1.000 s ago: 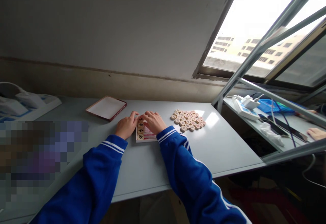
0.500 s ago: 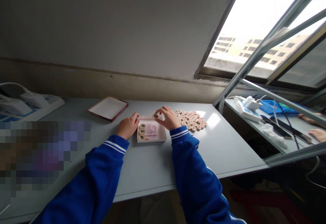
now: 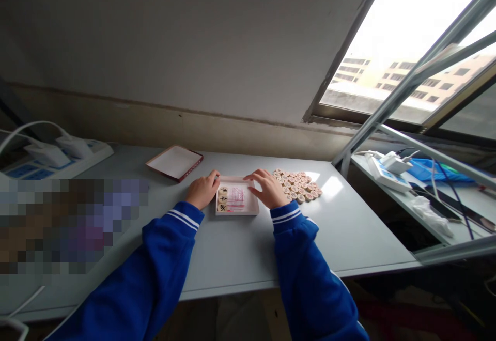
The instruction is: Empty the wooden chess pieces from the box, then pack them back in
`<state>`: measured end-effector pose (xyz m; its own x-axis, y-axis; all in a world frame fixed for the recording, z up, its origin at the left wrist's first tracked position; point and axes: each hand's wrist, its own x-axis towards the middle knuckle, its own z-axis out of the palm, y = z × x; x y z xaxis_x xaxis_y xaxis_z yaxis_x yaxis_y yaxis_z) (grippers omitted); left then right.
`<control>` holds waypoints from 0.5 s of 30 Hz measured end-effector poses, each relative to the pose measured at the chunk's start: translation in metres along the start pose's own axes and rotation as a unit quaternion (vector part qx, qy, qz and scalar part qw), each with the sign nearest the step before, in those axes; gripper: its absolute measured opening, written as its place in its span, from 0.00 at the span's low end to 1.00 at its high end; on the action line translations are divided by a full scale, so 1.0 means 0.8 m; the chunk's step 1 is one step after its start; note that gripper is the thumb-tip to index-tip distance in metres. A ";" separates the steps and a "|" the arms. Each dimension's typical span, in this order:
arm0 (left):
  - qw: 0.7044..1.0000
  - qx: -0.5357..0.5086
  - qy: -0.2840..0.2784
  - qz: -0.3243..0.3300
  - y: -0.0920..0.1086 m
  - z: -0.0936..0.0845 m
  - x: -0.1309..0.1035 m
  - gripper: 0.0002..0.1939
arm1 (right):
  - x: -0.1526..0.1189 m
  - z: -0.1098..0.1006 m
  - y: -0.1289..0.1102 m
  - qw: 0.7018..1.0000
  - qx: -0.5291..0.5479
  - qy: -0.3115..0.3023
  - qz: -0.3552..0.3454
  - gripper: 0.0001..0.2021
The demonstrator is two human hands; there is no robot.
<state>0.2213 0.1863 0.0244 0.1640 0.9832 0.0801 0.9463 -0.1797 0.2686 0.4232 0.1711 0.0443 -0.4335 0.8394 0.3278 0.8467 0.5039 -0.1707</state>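
A shallow white box (image 3: 248,210) with red print on its floor lies on the grey table (image 3: 240,253) in front of me. Three round wooden chess pieces (image 3: 222,199) sit in a column along its left side. My left hand (image 3: 203,190) rests curled against the box's left edge. My right hand (image 3: 266,188) lies on the box's right rim with fingers spread, and I see nothing in it. Just right of that hand lies a flat cluster of several wooden chess pieces (image 3: 297,186).
The box's red-edged lid (image 3: 174,162) lies upside down at the back left. A white power strip with plugs (image 3: 58,155) sits at far left. A lower shelf to the right carries another power strip (image 3: 383,169), cables and a blue item. A window frame rises at the right.
My right hand left the box's left column, held a piece at the box's far edge, and now rests on the right rim. The view shifted slightly right.
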 end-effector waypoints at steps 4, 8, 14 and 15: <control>1.000 0.017 0.008 0.000 0.001 -0.001 -0.001 0.16 | 0.023 0.029 -0.044 0.995 -0.014 -0.062 -0.078 0.16; 1.000 0.020 0.015 0.006 0.001 0.000 -0.002 0.15 | 0.033 0.043 -0.051 0.996 -0.023 -0.066 -0.063 0.10; 1.000 0.018 0.022 0.011 -0.002 0.004 0.000 0.15 | 0.006 0.009 -0.020 1.000 -0.006 -0.003 0.003 0.10; 1.000 0.016 0.020 0.011 -0.003 0.004 0.000 0.15 | -0.003 0.003 -0.012 1.000 -0.006 0.006 0.016 0.10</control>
<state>0.2203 0.1870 0.0207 0.1747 0.9766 0.1252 0.9510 -0.2003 0.2354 0.4154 0.1648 0.0430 -0.4026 0.8526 0.3330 0.8639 0.4742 -0.1697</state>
